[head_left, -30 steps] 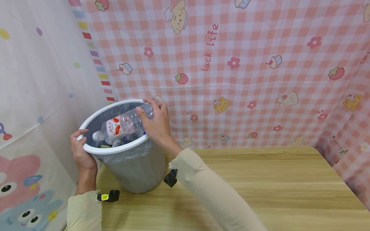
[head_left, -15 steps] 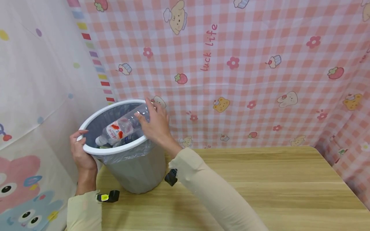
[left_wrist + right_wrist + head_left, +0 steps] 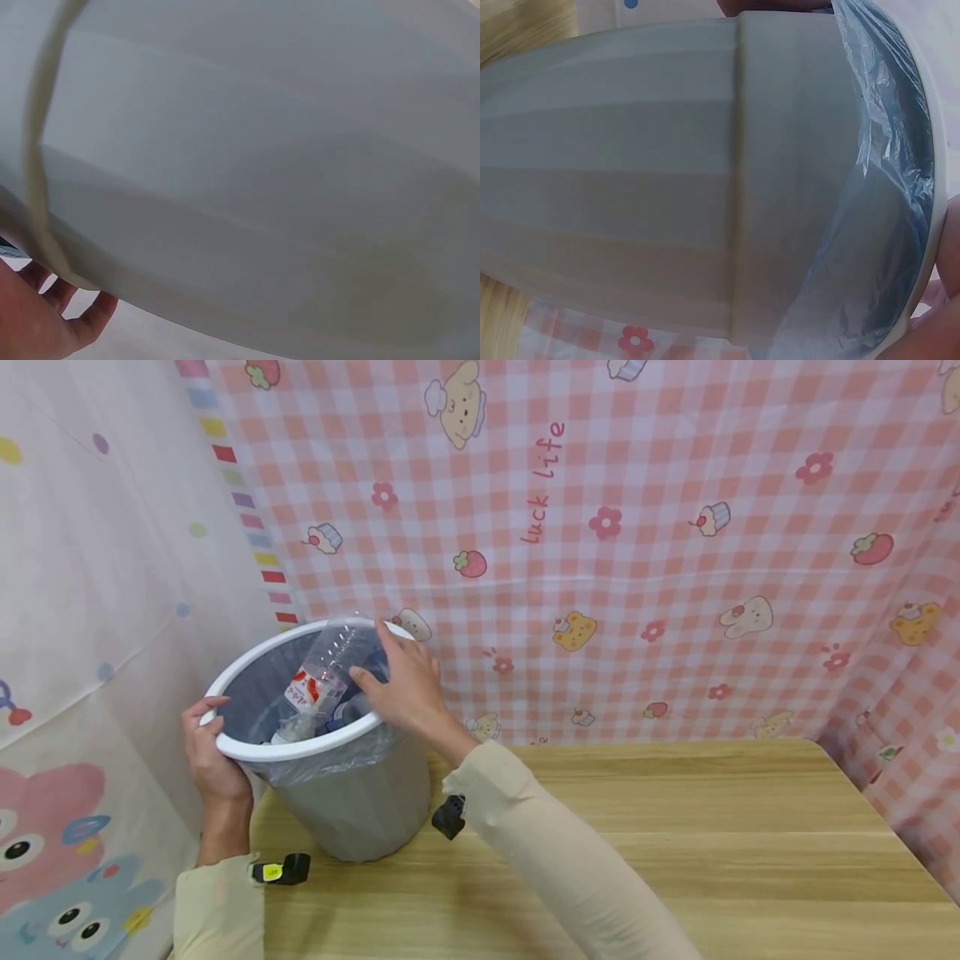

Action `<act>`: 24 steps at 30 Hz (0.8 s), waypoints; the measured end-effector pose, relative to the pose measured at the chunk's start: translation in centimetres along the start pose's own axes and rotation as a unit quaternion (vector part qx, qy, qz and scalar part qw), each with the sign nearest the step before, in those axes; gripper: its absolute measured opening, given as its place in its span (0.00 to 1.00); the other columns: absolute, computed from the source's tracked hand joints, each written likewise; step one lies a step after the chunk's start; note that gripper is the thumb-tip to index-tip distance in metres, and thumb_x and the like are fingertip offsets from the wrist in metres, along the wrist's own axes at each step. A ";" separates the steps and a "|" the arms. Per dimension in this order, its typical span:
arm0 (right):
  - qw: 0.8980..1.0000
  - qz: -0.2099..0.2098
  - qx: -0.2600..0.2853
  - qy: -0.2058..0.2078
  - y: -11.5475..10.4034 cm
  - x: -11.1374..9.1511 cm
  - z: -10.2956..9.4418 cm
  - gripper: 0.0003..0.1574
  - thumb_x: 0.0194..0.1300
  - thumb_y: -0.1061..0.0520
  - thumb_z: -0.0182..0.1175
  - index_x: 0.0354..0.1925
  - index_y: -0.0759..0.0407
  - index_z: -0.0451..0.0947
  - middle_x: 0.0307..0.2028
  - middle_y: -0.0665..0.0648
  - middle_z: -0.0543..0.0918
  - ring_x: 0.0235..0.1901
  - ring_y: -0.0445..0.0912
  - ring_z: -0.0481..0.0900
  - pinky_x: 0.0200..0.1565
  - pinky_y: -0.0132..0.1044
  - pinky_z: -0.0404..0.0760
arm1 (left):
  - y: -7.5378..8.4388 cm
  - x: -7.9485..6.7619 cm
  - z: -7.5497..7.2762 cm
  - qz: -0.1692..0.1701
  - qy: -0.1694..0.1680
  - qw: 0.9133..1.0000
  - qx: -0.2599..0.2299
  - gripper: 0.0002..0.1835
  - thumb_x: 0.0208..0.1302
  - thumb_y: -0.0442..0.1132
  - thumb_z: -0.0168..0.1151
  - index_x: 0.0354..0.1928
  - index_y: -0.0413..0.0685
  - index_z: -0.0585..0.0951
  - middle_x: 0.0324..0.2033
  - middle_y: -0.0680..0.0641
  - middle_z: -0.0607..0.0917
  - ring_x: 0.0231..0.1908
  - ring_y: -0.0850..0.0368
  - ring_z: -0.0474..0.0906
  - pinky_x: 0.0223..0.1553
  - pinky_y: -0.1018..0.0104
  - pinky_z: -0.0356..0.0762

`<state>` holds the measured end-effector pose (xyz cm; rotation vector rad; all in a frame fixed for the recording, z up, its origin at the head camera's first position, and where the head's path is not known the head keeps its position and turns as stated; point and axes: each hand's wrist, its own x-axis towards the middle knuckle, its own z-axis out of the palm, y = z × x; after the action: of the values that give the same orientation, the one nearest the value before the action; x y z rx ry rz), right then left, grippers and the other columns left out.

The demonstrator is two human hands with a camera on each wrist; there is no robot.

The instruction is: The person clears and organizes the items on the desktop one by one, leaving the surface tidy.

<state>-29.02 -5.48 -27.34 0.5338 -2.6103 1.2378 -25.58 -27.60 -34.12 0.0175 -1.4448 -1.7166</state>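
A grey trash can [image 3: 360, 810] with a white rim [image 3: 258, 750] and a clear liner stands on the table, tilted slightly in view. My left hand [image 3: 213, 756] grips the rim at its left side; in the left wrist view several fingers [image 3: 94, 319] show at the can's edge. Inside the can a clear plastic bottle [image 3: 322, 664] with a red and white label leans, cap end down, its base near the far rim. Just right of it is my right hand [image 3: 408, 685], thumb and fingers spread over the right rim, apparently no longer around the bottle.
Below the bottle, other items with a blue part [image 3: 337, 718] lie in the can, mostly hidden. The wooden table [image 3: 637, 843] extends to the right. A pink checked cloth [image 3: 600, 568] hangs behind, and a white printed cloth [image 3: 127, 568] hangs close at the left.
The bottle has slipped leftward out of the right hand's fingers and swung steeper, cap end lower in the can. The right hand has barely moved; the left hand stays on the rim.
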 end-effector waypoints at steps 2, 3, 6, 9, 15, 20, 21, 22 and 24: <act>1.000 0.000 0.003 -0.002 0.0 0.0 0.0 0.47 0.71 0.41 0.55 0.79 0.43 0.45 0.75 0.56 0.60 0.74 0.52 0.53 0.73 0.49 0.45 | 0.0 0.0 -0.1 -0.001 -0.001 1.000 0.001 0.17 0.69 0.37 0.38 0.45 0.50 0.79 0.49 0.47 0.76 0.47 0.56 0.70 0.48 0.68 0.62; 1.000 0.000 0.003 -0.004 0.1 0.0 0.0 0.48 0.71 0.41 0.56 0.79 0.43 0.45 0.75 0.56 0.60 0.74 0.52 0.53 0.73 0.49 0.46 | 0.0 0.0 -0.1 0.000 -0.001 1.000 0.004 0.16 0.69 0.37 0.38 0.45 0.50 0.79 0.49 0.47 0.76 0.47 0.56 0.70 0.48 0.68 0.62; 1.000 -0.002 -0.001 -0.006 0.2 0.1 0.0 0.47 0.70 0.41 0.56 0.79 0.44 0.46 0.74 0.56 0.61 0.74 0.52 0.54 0.73 0.49 0.46 | 0.0 0.0 -0.1 0.001 -0.003 1.000 0.007 0.17 0.69 0.37 0.38 0.45 0.50 0.79 0.49 0.48 0.76 0.48 0.56 0.70 0.48 0.68 0.62; 1.000 -0.003 -0.009 -0.008 0.2 0.1 0.0 0.47 0.70 0.41 0.56 0.79 0.44 0.46 0.74 0.57 0.61 0.74 0.52 0.55 0.72 0.49 0.48 | 0.0 0.1 -0.1 0.006 -0.002 1.000 0.002 0.17 0.69 0.37 0.38 0.45 0.49 0.79 0.48 0.48 0.76 0.48 0.55 0.70 0.49 0.66 0.62; 1.000 -0.008 -0.006 -0.009 0.3 0.1 -0.1 0.46 0.70 0.41 0.56 0.78 0.46 0.49 0.73 0.57 0.62 0.73 0.52 0.55 0.71 0.49 0.51 | 0.0 0.1 0.0 0.010 0.002 1.000 -0.013 0.17 0.68 0.35 0.39 0.43 0.50 0.80 0.48 0.47 0.77 0.49 0.55 0.70 0.50 0.67 0.61; 1.000 -0.012 0.028 -0.009 0.7 -0.2 -0.3 0.45 0.70 0.42 0.57 0.77 0.47 0.52 0.74 0.56 0.61 0.74 0.52 0.53 0.72 0.50 0.50 | 0.0 0.2 -0.1 0.002 -0.003 1.000 0.000 0.16 0.68 0.36 0.39 0.44 0.50 0.79 0.48 0.49 0.77 0.49 0.56 0.70 0.50 0.68 0.61; 0.999 -0.014 0.041 -0.009 0.8 -0.2 -0.4 0.44 0.70 0.43 0.57 0.77 0.47 0.53 0.74 0.56 0.61 0.74 0.52 0.53 0.72 0.51 0.51 | 0.1 0.2 -0.2 -0.003 -0.005 1.000 0.007 0.16 0.68 0.36 0.39 0.44 0.51 0.79 0.48 0.50 0.77 0.49 0.56 0.70 0.50 0.68 0.61; 0.998 -0.014 0.054 -0.010 0.9 -0.3 -0.5 0.43 0.70 0.43 0.57 0.77 0.47 0.53 0.74 0.55 0.61 0.74 0.52 0.53 0.71 0.51 0.52 | 0.1 0.2 -0.3 -0.011 -0.008 1.000 0.013 0.16 0.69 0.37 0.39 0.45 0.52 0.79 0.48 0.51 0.76 0.50 0.57 0.69 0.50 0.69 0.62; 0.997 -0.021 0.080 -0.011 1.1 -0.5 -0.8 0.42 0.70 0.45 0.58 0.76 0.47 0.55 0.74 0.55 0.60 0.74 0.52 0.53 0.70 0.53 0.55 | 0.4 0.3 -0.5 -0.030 -0.014 0.999 0.021 0.16 0.70 0.37 0.38 0.46 0.52 0.78 0.49 0.53 0.76 0.51 0.58 0.69 0.50 0.71 0.62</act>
<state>-28.94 -4.14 -27.80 0.6297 -2.5186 1.4434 -25.34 -28.15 -33.80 0.0598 -1.5152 -1.7419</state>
